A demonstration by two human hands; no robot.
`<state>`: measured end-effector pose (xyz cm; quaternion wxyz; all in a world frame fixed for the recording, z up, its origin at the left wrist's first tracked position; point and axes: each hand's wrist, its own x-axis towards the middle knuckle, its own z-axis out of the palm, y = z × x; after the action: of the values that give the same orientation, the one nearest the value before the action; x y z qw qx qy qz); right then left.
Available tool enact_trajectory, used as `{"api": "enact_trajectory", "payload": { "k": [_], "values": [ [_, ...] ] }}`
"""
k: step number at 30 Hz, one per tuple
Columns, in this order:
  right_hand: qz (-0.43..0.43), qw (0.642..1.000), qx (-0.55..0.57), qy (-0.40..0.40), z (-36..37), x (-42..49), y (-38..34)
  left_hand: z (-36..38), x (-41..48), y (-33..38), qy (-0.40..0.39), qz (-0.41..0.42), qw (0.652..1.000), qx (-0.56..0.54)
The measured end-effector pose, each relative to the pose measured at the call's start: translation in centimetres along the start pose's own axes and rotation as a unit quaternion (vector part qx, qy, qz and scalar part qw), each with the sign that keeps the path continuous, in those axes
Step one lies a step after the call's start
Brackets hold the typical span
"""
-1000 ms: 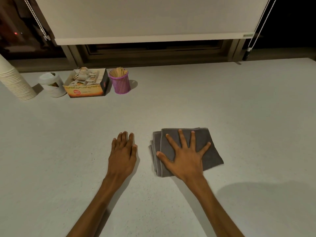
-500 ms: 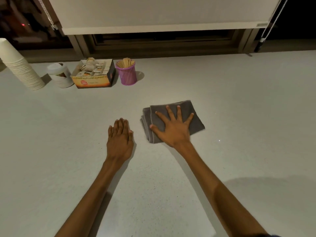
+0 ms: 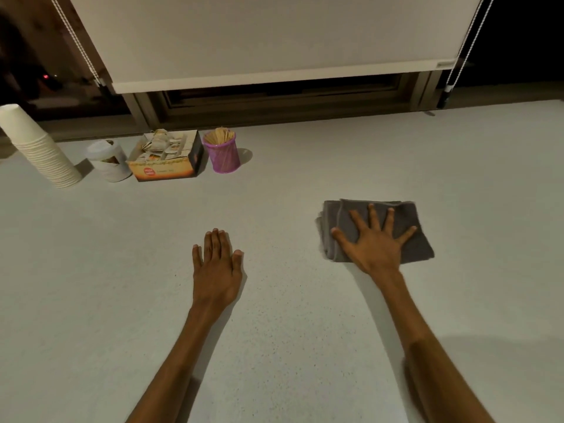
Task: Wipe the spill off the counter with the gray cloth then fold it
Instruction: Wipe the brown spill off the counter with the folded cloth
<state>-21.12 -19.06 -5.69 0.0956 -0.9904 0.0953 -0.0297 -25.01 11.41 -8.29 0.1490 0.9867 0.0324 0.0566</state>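
Near edge: both our bare forearms reach out over the pale counter (image 3: 305,346). Our left hand (image 3: 217,271) lies palm-down flat on the bare counter, fingers (image 3: 213,244) together, thumb slightly out, holding nothing. Right of it and a bit farther, our right hand (image 3: 376,243) presses palm-down on the gray cloth (image 3: 415,236), fingers (image 3: 373,215) spread wide apart, not gripping, just flat on top. The cloth is folded into a thick pad, layered edges showing on its left side, lying flat on the counter right of centre, well apart from the left hand. We can't make out any spill on the surface. Far left along the counter's back edge, left to right: stack of paper cups (image 3: 39,148), white canister (image 3: 108,161), open box of sachets (image 3: 166,158), purple mesh cup of wooden sticks (image 3: 222,155). Behind them, window frame with a white roller blind (image 3: 268,38) mostly down.
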Motion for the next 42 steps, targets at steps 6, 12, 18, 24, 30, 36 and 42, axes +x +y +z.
{"api": "enact_trajectory", "payload": {
  "k": [6, 12, 18, 24, 30, 36, 42],
  "values": [
    [-0.149, 0.988, 0.028, -0.033, 2.0, -8.6, -7.6, -0.1, -0.5, -1.7, -0.010, -0.006, 1.000, 0.000],
    [-0.115, 0.992, 0.056, -0.007, 1.7, -9.0, -4.9, -0.8, -0.3, -3.3, -0.007, -0.008, 1.000, -0.003],
    [-0.036, 0.997, 0.062, 0.000, 0.9, 0.3, -1.3, -0.1, -0.6, -1.1, 0.005, 0.007, 1.000, -0.001],
    [-0.039, 0.996, 0.071, -0.044, 1.6, 6.5, -9.0, 0.0, 0.1, -0.9, 0.009, -0.005, 1.000, 0.004],
    [-0.131, 0.990, 0.052, -0.025, 3.1, -0.9, -12.9, -0.4, 0.2, -1.0, 0.014, -0.033, 0.999, 0.000],
    [-0.132, 0.991, 0.015, -0.005, 3.1, -8.8, -8.8, -0.1, 0.0, -1.3, 0.021, -0.021, 1.000, -0.008],
    [-0.118, 0.993, 0.019, -0.009, 3.7, -2.8, -12.4, -0.2, 0.1, -0.7, 0.024, -0.026, 0.999, -0.014]
  ]
}}
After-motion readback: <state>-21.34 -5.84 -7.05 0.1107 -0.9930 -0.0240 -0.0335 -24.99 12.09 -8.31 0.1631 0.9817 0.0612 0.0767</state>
